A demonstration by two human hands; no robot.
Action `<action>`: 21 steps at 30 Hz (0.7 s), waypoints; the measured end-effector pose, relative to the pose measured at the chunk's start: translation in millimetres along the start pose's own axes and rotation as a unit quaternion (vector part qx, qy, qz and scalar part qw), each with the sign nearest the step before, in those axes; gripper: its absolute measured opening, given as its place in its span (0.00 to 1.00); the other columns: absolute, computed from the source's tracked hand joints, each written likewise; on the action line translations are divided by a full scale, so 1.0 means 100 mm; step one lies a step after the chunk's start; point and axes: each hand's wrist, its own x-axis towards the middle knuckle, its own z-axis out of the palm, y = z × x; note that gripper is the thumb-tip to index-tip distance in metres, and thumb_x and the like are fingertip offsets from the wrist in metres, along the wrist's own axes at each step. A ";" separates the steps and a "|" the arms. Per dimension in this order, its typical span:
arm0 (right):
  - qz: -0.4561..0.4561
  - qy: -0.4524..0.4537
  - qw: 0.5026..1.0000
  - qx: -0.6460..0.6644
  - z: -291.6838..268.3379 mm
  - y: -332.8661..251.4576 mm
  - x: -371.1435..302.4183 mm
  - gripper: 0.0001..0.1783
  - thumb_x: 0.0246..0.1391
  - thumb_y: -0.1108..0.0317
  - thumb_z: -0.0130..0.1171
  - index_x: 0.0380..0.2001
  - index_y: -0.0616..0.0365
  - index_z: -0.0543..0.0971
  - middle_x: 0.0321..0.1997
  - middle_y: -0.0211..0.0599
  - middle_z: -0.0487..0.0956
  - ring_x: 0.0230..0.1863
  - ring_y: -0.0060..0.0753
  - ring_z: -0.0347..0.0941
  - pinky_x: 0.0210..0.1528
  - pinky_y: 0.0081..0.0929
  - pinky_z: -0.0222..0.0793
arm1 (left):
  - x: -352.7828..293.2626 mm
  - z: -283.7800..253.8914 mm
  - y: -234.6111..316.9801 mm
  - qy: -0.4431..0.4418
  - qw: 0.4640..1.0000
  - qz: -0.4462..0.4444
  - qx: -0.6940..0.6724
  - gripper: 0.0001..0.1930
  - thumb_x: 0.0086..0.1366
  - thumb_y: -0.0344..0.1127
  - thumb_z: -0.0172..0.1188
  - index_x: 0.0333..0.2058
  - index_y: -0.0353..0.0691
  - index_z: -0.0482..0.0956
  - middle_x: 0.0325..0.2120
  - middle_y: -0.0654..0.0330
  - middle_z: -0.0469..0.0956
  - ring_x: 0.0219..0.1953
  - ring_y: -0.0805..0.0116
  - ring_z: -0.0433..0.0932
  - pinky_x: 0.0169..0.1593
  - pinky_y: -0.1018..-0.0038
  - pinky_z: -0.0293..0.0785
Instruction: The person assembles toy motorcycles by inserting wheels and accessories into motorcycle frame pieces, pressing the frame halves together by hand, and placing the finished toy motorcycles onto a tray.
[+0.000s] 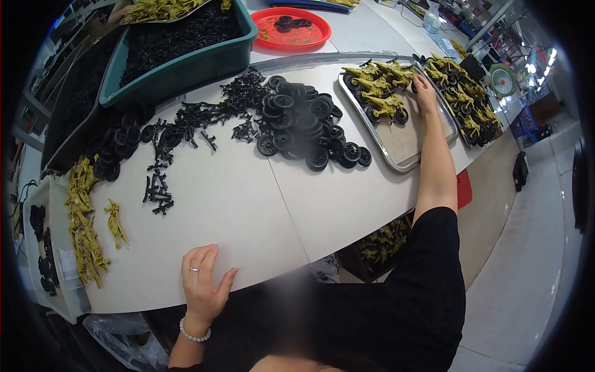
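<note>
Head view: yellow-and-black plastic toy motorcycle (400, 74) at the upper right corner of a shallow, silver metal tray (401, 140), right hand (425, 94) on it. Fingers curled downward; whether they grip or merely touch, cannot tell. Other motorcycles lie close by in the tray, its near part bare.

Risk, as judged: bikes so close together could snag handlebars or wheels, so lifting or nudging one may drag or tip a neighbour. Round wheels at the heap's loose edge might roll if a forearm brushes them.

Materials: glossy, angular yellow bodies; heap of matte black spoked wheels (282, 121) left of the tray, partly blurred by a smudge; thin, branching black plastic parts (160, 193) beyond, tangled. Farther left, jagged yellow plastic pieces (87, 232) in a strip. Left hand (204, 282) at the white tabletop's (232, 214) near edge, loosely spread, holding nothing. Teal, straight-walled plastic bin (180, 85) at back.
</note>
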 end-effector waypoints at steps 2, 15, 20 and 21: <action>-0.004 -0.009 1.000 0.007 -0.13 0.05 0.04 0.25 0.57 0.57 0.62 0.52 0.62 0.76 0.44 0.35 0.80 0.44 0.23 0.74 0.46 0.22 0.68 | 0.01 0.01 0.00 -0.001 1.000 0.005 -0.011 0.26 0.51 0.31 0.68 0.48 0.29 0.72 0.44 0.48 0.74 0.46 0.49 0.71 0.49 0.61 0.70; -0.012 -0.027 0.997 0.071 -0.22 0.17 0.07 0.16 0.59 0.71 0.54 0.51 0.57 0.77 0.44 0.30 0.80 0.41 0.19 0.75 0.45 0.16 0.68 | 0.01 0.05 -0.03 0.008 1.000 0.017 0.005 0.26 0.51 0.32 0.69 0.48 0.30 0.72 0.44 0.49 0.75 0.46 0.49 0.71 0.49 0.61 0.70; -0.034 0.004 0.997 -0.062 0.07 0.34 0.27 0.18 0.57 0.70 0.55 0.51 0.59 0.77 0.43 0.34 0.80 0.42 0.21 0.75 0.44 0.19 0.68 | -0.03 -0.03 0.01 0.013 0.999 0.009 0.039 0.26 0.51 0.32 0.69 0.48 0.30 0.72 0.44 0.49 0.75 0.46 0.49 0.71 0.49 0.61 0.70; -0.024 0.040 0.996 -0.075 0.00 0.42 0.43 0.19 0.55 0.69 0.56 0.51 0.59 0.77 0.43 0.36 0.81 0.42 0.23 0.75 0.45 0.22 0.68 | -0.01 -0.03 0.01 0.018 0.999 -0.001 0.045 0.26 0.51 0.32 0.69 0.48 0.30 0.72 0.44 0.49 0.75 0.46 0.49 0.71 0.49 0.61 0.70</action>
